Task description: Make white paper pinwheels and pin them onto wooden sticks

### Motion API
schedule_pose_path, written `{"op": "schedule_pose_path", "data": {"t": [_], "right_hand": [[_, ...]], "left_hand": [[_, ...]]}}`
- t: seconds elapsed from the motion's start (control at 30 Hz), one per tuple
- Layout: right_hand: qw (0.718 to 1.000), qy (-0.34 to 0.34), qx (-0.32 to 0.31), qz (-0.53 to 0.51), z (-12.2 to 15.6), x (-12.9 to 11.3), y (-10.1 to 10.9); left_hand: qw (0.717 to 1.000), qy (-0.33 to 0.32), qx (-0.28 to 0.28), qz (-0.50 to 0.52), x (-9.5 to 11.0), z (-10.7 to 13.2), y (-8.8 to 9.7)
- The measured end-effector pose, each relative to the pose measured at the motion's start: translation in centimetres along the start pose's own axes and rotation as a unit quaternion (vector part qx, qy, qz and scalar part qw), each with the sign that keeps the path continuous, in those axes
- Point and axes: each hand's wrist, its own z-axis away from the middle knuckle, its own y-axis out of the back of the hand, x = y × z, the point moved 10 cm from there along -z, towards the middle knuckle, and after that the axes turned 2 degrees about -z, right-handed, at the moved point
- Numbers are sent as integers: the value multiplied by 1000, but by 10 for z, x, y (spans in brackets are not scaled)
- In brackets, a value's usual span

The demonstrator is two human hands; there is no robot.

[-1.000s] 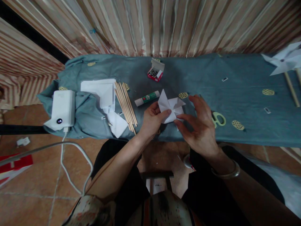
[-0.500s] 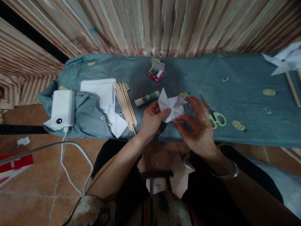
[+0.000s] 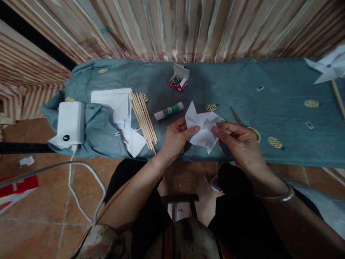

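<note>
Between my two hands is a white paper pinwheel [image 3: 202,126], its folded points standing out around the middle. My left hand [image 3: 176,136] pinches its left side, thumb on top near the centre. On the right side, my right hand [image 3: 238,138] grips the paper between thumb and fingers, and a bangle circles that wrist. A green and white glue stick [image 3: 169,110] lies just beyond my left hand. Scissors [image 3: 237,116] with light green handles lie behind my right hand, which partly covers them.
Wooden sticks [image 3: 144,118] lie left of my hands beside white paper sheets [image 3: 113,102]. An open red box of small metal pins [image 3: 178,82] stands farther back. A power bank [image 3: 70,124] with a cable is at the left, another paper pinwheel [image 3: 327,66] at the far right.
My right hand has shifted right and closed on the right side of the pinwheel. Another folded point now shows at the near edge. My left hand keeps its hold.
</note>
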Motion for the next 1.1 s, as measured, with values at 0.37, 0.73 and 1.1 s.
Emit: {"op": "schedule_pose_path", "data": {"t": [0.37, 0.73, 1.1], "right_hand": [[998, -55, 2, -29, 1, 9, -2], [994, -108, -19, -23, 2, 18, -4], [988, -137, -64, -37, 0, 22, -7]], "left_hand": [[1000, -19, -11, 10, 4, 0, -3], [999, -36, -6, -16, 9, 1, 1], [999, -33, -2, -40, 9, 1, 3]]}}
